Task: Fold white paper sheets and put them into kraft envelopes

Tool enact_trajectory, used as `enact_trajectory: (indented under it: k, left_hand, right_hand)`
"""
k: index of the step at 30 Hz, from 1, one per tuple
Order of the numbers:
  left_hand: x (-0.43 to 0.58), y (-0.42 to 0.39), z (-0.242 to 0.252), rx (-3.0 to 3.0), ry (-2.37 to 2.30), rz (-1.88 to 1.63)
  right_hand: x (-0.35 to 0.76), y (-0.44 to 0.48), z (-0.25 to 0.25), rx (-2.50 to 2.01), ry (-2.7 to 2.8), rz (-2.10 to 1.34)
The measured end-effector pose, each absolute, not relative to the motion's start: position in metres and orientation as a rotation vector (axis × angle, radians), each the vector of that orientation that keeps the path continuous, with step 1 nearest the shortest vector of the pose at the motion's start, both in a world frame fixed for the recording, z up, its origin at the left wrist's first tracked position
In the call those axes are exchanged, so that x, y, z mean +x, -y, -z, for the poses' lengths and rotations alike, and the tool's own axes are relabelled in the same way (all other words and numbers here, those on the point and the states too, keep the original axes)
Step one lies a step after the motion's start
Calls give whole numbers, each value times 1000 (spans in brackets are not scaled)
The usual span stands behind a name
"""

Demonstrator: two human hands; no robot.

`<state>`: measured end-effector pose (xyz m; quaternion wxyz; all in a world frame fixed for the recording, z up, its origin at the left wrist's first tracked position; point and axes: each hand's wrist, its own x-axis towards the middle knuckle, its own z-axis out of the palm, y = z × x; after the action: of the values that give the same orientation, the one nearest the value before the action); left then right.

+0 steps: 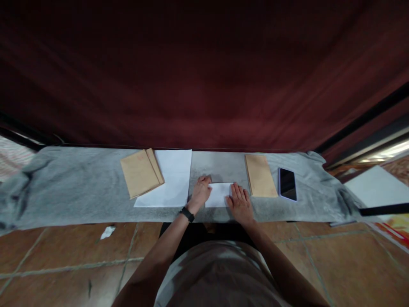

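In front of me lies a small white folded sheet of paper (218, 195) on a grey cloth-covered table. My left hand (200, 192), with a dark band on its wrist, is at the sheet's left edge, its fingers bent and closed on the upper left corner. Flat on the sheet's right end rests my right hand (240, 202), fingers stretched out. To the left, a stack of white paper (174, 179) lies partly under several brown envelopes (140, 172). Another pile of brown envelopes (261, 175) is just right of my right hand.
A phone with a pale purple edge (288, 184) lies right of the envelope pile. A dark red curtain (204, 85) hangs behind the table (79, 183). A white scrap (108, 232) is on the tiled floor, and a white board (380, 187) stands at the right.
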<state>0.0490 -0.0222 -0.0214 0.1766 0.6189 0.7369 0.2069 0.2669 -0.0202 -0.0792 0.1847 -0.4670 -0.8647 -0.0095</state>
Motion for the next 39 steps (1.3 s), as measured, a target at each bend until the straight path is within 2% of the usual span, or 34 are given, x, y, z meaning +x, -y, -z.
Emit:
enact_trajectory:
  k: [4, 9, 11, 14, 20, 23, 29, 39]
  left_hand:
    - [49, 23, 8, 1746, -2020, -651]
    - [48, 44, -23, 2050, -1817, -1109]
    - [45, 54, -27, 2189, -1757, -1174]
    - [41, 70, -14, 2315, -1745, -1095]
    - [47, 105, 42, 2314, -1812, -754]
    - [49, 112, 54, 2255, -1824, -725]
    - [43, 111, 52, 2159, -1800, -744]
    - [78, 104, 36, 2190, -1998, -628]
  right_hand:
    - [267, 7, 66, -1246, 2311, -126]
    - [272, -24, 19, -1055, 2164, -219]
    - [276, -30, 5, -946, 2184, -194]
    - [280, -24, 5, -862, 2257, -157]
    - [292, 21, 50, -845, 2448, -254]
    - [292, 33, 61, -854, 2450, -310]
    - [264, 26, 57, -947, 2479, -360]
    - [243, 29, 64, -1056, 2588, -78]
